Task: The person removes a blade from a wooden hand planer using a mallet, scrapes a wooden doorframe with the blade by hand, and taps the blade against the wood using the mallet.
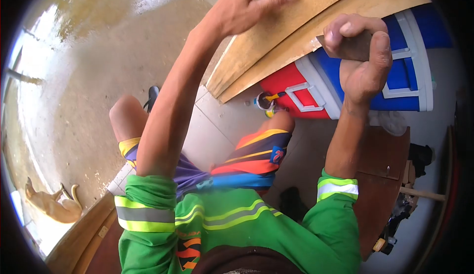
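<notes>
My left hand (249, 4) is over the upper part of a light brown wooden board (281, 27), its thumb stretched out to the right and its other fingers partly cut off by the top edge of the view. On the right, my right hand (363, 59) is closed around a flat, dark grey-brown piece (349, 46), palm turned up, near the board's lower edge. What the piece is made of cannot be told. The board is layered and narrows to a corner at its lower left.
Red and blue coolers (296, 88) with white handles stand below the board. Beside them on the tiles are small cans (264, 101), one with a yellow-handled tool. A brown wooden surface (377, 175) lies at right. A dog (54, 202) rests at lower left.
</notes>
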Motion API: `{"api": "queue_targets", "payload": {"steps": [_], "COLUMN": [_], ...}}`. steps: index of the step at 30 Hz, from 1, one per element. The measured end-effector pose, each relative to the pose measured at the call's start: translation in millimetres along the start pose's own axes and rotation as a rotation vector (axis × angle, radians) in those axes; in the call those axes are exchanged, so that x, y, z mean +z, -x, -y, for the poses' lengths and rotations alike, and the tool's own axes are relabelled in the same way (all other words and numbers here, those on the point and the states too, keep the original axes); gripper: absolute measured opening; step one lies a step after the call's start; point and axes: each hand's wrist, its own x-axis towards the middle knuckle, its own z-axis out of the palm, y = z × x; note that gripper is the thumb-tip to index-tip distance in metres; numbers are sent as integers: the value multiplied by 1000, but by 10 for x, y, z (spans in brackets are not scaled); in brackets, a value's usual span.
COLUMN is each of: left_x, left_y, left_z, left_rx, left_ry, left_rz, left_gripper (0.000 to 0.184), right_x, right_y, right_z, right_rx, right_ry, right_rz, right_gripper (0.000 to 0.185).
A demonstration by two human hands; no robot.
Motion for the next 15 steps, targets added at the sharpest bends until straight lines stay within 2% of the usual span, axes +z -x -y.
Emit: {"api": "queue_targets", "payload": {"steps": [1, 4, 7, 10, 13, 15], "left_x": [3, 58, 203, 177, 276, 286], "left_y": [-90, -418, -519, -468, -306, -246], "left_z": [3, 99, 230, 222, 82, 20], "left_rx": [12, 249, 288, 165, 152, 173], "left_ry": [40, -77, -96, 6, -113, -31], "left_rz": [-3, -87, -163, -30, -253, -208], "left_gripper": [69, 64, 62, 64, 66, 67], "right_x": [58, 129, 85, 64, -66, 27], "right_y": [-12, -27, -77, -100, -214, -82], "right_z": [30, 76, -7, -26, 253, 8], "right_rx": [-38, -10, -56, -156, -210, -153], "right_ry": [123, 219, 21, 103, -149, 11], "right_rz": [-44, -105, -92, -69, 186, 44], "right_gripper": [40, 36, 32, 35, 34, 33]}}
